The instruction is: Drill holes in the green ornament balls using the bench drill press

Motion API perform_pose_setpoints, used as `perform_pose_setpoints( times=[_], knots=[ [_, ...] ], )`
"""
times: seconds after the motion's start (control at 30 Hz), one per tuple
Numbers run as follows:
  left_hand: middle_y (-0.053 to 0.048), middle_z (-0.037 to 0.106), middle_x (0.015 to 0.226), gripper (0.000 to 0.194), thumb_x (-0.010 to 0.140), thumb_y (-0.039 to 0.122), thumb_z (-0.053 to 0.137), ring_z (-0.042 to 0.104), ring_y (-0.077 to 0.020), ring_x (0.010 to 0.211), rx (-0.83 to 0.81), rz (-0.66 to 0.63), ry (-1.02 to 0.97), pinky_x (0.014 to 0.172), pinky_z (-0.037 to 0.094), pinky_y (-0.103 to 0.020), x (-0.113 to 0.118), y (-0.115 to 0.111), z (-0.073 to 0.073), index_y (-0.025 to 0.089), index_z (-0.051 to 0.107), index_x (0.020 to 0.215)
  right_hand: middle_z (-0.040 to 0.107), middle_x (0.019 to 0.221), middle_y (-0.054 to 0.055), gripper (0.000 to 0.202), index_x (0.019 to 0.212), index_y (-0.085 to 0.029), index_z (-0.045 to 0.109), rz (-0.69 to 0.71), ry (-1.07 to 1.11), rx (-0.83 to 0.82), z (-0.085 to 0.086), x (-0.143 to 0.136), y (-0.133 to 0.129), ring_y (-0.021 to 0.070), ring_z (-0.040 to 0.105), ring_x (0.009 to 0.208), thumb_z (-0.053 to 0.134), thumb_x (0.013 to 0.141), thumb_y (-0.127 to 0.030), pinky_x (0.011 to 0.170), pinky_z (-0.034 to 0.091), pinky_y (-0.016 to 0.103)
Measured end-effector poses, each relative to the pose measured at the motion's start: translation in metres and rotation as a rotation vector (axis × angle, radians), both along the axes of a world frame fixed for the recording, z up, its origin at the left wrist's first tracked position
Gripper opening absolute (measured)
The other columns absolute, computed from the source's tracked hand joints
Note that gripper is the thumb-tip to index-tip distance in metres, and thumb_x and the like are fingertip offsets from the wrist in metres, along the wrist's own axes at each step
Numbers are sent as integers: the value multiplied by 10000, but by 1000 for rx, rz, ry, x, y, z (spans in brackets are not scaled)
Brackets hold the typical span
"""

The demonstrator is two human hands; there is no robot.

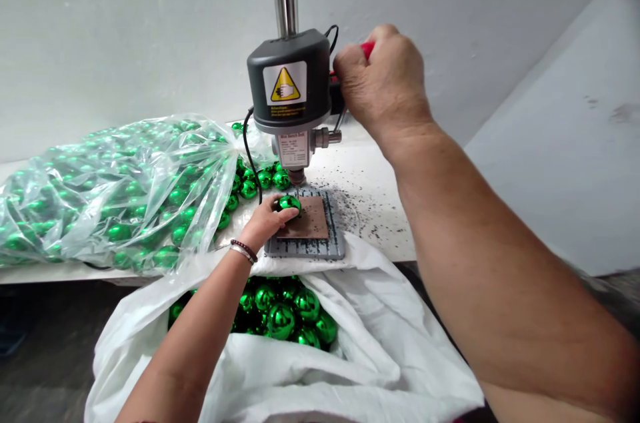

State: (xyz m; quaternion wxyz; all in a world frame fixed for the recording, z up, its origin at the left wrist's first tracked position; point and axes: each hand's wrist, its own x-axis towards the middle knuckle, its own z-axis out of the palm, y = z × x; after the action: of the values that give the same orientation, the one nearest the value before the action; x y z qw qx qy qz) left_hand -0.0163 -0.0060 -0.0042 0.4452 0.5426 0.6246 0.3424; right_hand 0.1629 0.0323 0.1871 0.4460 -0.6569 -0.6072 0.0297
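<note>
Between the thumb and fingers of my left hand (273, 217) is a shiny green ball (289, 203), held over a brown board (315, 219). That board lies on the grey base (336, 243) of a small bench drill (289, 83). The drill's chuck (297, 177) and thin bit come down right beside the ball; whether the bit touches it I cannot tell. Raised at the drill's right side, my right hand (385, 79) is closed around a red-ended lever (368, 49), mostly hidden by the fingers.
A clear plastic bag (115, 196) full of green balls lies on the white table (385, 176) at left, with loose ones by its mouth. Dark shavings dot the tabletop. In front, an open white sack (350, 369) holds more green balls. A black cable (249, 149) hangs beside the drill.
</note>
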Motion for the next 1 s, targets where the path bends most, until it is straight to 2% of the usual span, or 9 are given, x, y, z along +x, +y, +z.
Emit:
perform_pose_setpoints(
  times=[0.13, 0.27, 0.37, 0.47, 0.63, 0.8, 1.0],
  knots=[
    [-89, 693, 1068, 613, 701, 360, 745, 626, -174, 859, 58, -2, 130, 786, 503, -291, 4, 1, 0, 157, 584, 1257, 475, 805, 13, 304, 1037, -91, 523, 14, 6, 19, -1, 1, -2, 121, 475, 780, 370, 940, -336, 936, 443, 406],
    [-94, 688, 1125, 651, 676, 334, 763, 626, -222, 983, 108, -47, 265, 917, 475, -345, 10, 1, 3, 148, 590, 1275, 443, 757, -3, 271, 1001, -112, 524, 26, 27, 58, -3, 1, -3, 89, 301, 647, 368, 924, -320, 873, 431, 351],
    [-92, 698, 1111, 703, 657, 321, 781, 633, -235, 975, 139, -78, 333, 906, 481, -347, 14, 0, 4, 148, 581, 1308, 404, 721, -18, 212, 942, -134, 500, 28, 45, 78, -4, 1, -3, 83, 217, 625, 391, 915, -313, 831, 407, 321],
    [-70, 710, 1062, 703, 658, 307, 784, 641, -218, 926, 149, -99, 314, 863, 494, -318, 16, -3, 2, 163, 586, 1317, 372, 692, -32, 154, 842, -163, 436, 30, 62, 91, -3, 1, -4, 78, 225, 620, 416, 909, -300, 791, 377, 288],
    [-43, 712, 989, 725, 674, 330, 776, 638, -196, 870, 116, -86, 282, 835, 493, -298, 15, -4, -6, 180, 564, 1352, 347, 659, -45, 253, 732, -195, 298, 30, 91, 116, -7, 0, -16, 70, 234, 611, 457, 906, -287, 732, 320, 260],
    [-43, 702, 1002, 716, 671, 349, 773, 628, -195, 886, 140, -77, 270, 862, 482, -307, 14, -3, -13, 190, 576, 1340, 323, 656, -64, 220, 745, -187, 324, 81, 117, 232, -28, 1, -34, 40, 266, 612, 490, 876, -251, 722, 323, 219],
    [-43, 695, 989, 686, 682, 341, 763, 616, -204, 921, 151, -85, 268, 901, 470, -322, 16, -3, -11, 177, 587, 1324, 361, 621, -65, 149, 730, -175, 392, 89, 88, 406, -56, 4, -48, 37, 290, 586, 495, 802, -254, 672, 348, 217]
  ],
)
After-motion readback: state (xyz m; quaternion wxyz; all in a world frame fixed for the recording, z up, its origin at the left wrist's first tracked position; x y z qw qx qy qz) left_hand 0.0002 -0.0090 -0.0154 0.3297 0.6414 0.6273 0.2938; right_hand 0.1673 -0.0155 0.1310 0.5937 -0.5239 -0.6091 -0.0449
